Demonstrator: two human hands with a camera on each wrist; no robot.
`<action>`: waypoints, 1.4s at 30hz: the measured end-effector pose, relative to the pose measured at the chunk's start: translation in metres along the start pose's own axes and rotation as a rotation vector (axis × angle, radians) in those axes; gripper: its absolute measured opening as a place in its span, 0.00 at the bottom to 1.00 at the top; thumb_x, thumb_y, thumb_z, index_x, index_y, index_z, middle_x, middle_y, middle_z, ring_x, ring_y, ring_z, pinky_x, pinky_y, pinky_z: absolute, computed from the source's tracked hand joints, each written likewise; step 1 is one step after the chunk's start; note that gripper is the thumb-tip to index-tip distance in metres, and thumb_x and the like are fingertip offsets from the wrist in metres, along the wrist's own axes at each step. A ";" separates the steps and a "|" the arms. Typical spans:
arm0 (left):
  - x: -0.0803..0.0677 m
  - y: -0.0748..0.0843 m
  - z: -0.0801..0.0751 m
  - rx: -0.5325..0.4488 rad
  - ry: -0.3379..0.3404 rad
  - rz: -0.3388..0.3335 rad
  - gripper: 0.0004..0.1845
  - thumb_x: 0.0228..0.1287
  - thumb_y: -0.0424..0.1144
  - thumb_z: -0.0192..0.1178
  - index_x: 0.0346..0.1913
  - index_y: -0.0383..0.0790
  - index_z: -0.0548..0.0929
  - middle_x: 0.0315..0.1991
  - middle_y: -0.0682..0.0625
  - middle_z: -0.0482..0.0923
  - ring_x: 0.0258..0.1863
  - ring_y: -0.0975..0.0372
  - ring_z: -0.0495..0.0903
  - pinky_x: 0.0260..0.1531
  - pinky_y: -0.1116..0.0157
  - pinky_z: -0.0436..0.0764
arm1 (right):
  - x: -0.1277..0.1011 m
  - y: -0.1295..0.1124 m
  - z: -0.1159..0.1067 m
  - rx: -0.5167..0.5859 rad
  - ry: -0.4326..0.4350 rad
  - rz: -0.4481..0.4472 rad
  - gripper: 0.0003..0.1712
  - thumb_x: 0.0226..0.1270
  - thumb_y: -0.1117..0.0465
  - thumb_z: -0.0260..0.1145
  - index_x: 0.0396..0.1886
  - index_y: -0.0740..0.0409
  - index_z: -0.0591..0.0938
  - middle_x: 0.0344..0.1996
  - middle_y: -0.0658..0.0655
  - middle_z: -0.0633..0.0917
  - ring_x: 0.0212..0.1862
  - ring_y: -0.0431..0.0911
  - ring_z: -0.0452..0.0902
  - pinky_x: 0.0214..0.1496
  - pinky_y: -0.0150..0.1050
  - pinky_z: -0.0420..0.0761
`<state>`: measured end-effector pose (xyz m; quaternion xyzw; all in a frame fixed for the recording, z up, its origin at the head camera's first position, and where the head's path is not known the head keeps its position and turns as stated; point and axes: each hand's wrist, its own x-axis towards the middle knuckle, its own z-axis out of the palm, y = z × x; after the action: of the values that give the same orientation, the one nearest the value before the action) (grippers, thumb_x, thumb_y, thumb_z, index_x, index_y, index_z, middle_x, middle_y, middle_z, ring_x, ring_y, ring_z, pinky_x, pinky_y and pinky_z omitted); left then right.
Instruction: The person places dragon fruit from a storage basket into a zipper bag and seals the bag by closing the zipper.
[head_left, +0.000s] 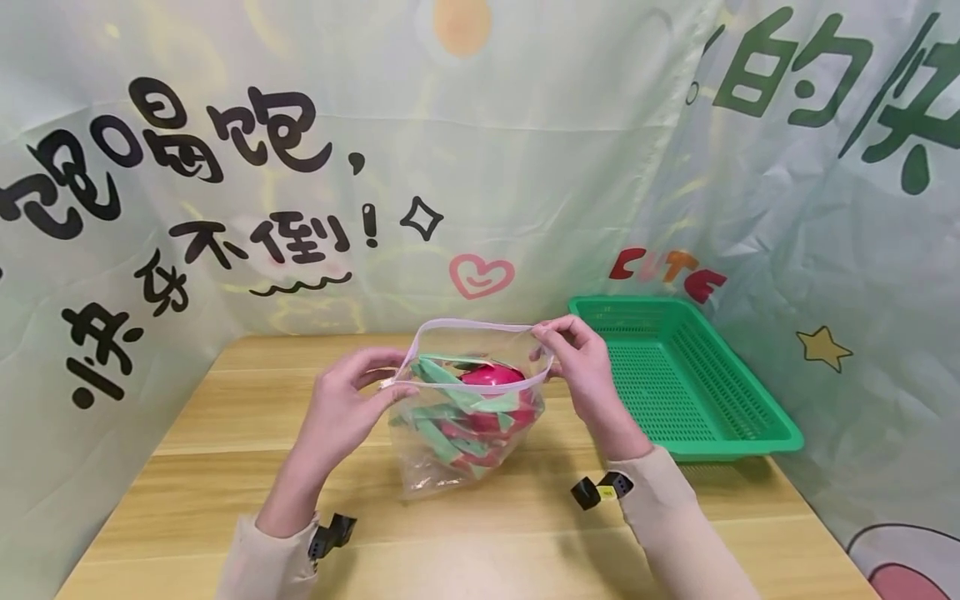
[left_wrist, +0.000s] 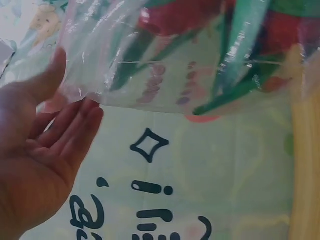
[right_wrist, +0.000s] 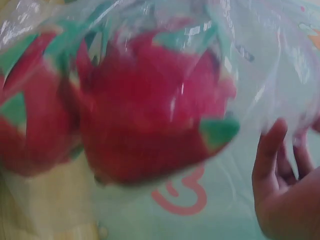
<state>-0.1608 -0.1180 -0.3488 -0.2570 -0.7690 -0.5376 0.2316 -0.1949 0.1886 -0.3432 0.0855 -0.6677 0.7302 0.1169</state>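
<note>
Holding a clear zip bag [head_left: 465, 417] of red dragon fruit [head_left: 491, 377] open between pinching left hand [head_left: 341, 408] and right hand [head_left: 581, 367] above the desk [head_left: 225, 467], seemingly mid-bagging, sealing the strip likely next

red-green fruit [head_left: 480, 408], clear bag [head_left: 457, 467], green basket [head_left: 750, 433]

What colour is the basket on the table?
The basket is green, a perforated plastic tray. It shows best in the head view.
</note>
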 end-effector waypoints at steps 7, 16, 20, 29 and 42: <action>-0.002 -0.009 0.005 0.103 0.122 0.109 0.07 0.59 0.29 0.75 0.39 0.39 0.92 0.36 0.51 0.91 0.33 0.61 0.88 0.33 0.78 0.84 | -0.002 0.018 -0.014 -0.017 -0.210 -0.213 0.08 0.77 0.69 0.63 0.48 0.68 0.85 0.39 0.52 0.86 0.35 0.41 0.82 0.33 0.34 0.88; 0.013 -0.011 -0.005 0.180 0.195 0.175 0.04 0.59 0.24 0.73 0.37 0.31 0.90 0.32 0.43 0.90 0.26 0.61 0.85 0.26 0.81 0.77 | 0.004 0.012 -0.011 -0.165 -0.008 -0.361 0.04 0.75 0.72 0.64 0.41 0.71 0.83 0.39 0.52 0.86 0.34 0.41 0.82 0.37 0.34 0.88; 0.021 -0.010 -0.010 0.233 0.199 0.110 0.02 0.63 0.26 0.71 0.37 0.32 0.89 0.32 0.43 0.89 0.24 0.58 0.81 0.22 0.78 0.70 | 0.008 0.014 -0.008 -0.137 0.058 -0.301 0.08 0.79 0.69 0.61 0.46 0.74 0.79 0.36 0.45 0.87 0.36 0.38 0.83 0.41 0.33 0.88; 0.017 -0.020 -0.008 0.269 0.093 -0.150 0.03 0.70 0.30 0.67 0.41 0.33 0.86 0.34 0.42 0.89 0.32 0.54 0.86 0.23 0.70 0.76 | 0.006 0.038 -0.003 -0.113 0.088 -0.133 0.10 0.77 0.69 0.63 0.47 0.76 0.78 0.29 0.47 0.87 0.31 0.38 0.83 0.39 0.32 0.88; 0.004 -0.047 -0.018 -0.259 0.123 -0.280 0.13 0.69 0.25 0.66 0.53 0.24 0.83 0.43 0.51 0.85 0.40 0.68 0.85 0.41 0.75 0.84 | 0.009 0.044 -0.005 -0.025 0.035 0.075 0.12 0.79 0.66 0.62 0.55 0.69 0.77 0.33 0.46 0.89 0.35 0.39 0.84 0.42 0.34 0.88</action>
<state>-0.1924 -0.1476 -0.3740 -0.1418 -0.7061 -0.6736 0.1660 -0.2162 0.1906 -0.3828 0.0463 -0.6774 0.7270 0.1021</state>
